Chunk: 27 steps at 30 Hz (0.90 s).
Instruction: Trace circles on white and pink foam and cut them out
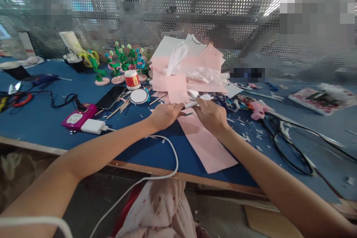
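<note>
My left hand (164, 115) is closed, its fingers pinching the near edge of a long pink paper strip (203, 141) that lies on the blue table (41, 119). My right hand (210, 115) is closed around a white pen-like tool (195, 103), its tip pointing left toward the left fingers. The two hands almost touch above the strip. A pile of pink and white paper sheets (189, 67) lies just behind the hands.
A small red-labelled jar (132, 79), a round white disc (139, 96), a phone (110, 97), a pink power strip (78, 116) with a white charger (92, 126), green paper flowers on bases (117, 63), black cables (290, 145). A white cable (170, 156) hangs over the table edge.
</note>
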Tool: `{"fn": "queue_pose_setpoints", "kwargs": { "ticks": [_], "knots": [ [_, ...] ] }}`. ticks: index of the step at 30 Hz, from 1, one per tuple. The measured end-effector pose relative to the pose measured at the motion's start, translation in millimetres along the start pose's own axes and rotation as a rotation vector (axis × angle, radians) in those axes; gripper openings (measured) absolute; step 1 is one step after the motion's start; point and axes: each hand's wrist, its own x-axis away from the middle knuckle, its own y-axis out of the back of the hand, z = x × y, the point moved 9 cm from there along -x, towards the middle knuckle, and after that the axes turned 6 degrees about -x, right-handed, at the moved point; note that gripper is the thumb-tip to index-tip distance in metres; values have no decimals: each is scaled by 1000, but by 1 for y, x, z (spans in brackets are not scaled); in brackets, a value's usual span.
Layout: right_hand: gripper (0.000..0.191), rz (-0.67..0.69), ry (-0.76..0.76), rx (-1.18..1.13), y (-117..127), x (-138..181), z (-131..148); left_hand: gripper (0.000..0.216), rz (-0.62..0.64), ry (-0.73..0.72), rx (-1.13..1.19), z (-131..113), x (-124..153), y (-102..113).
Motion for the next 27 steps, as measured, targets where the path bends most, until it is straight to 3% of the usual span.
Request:
{"fn": "queue_pose_setpoints", "kwargs": {
  "ticks": [3, 6, 10, 14, 19, 21, 24, 27],
  "knots": [
    [33, -102, -46, -48, 8, -3, -3, 57, -80, 15, 17, 9, -1, 10],
    [43, -105, -59, -180, 6, 0, -2, 74, -256, 198, -8, 44, 5, 25],
    [67, 80, -135, -368, -14, 6, 2, 85, -435, 463, -5, 101, 16, 36],
    [64, 222, -177, -390, -22, 11, 10, 72, -448, 616, 82, 143, 21, 37],
    [37, 271, -169, -372, -23, 13, 11, 65, -341, 913, 0, 178, 33, 43],
    [28, 273, -117, -441, -25, 13, 14, 64, -234, 941, -48, 180, 33, 39],
    [31, 289, -35, -563, -29, 13, 20, 62, -53, 902, -119, 175, 30, 28],
    [28, 281, -21, -553, -28, 13, 21, 57, -15, 905, -181, 172, 31, 30]
  ]
}}
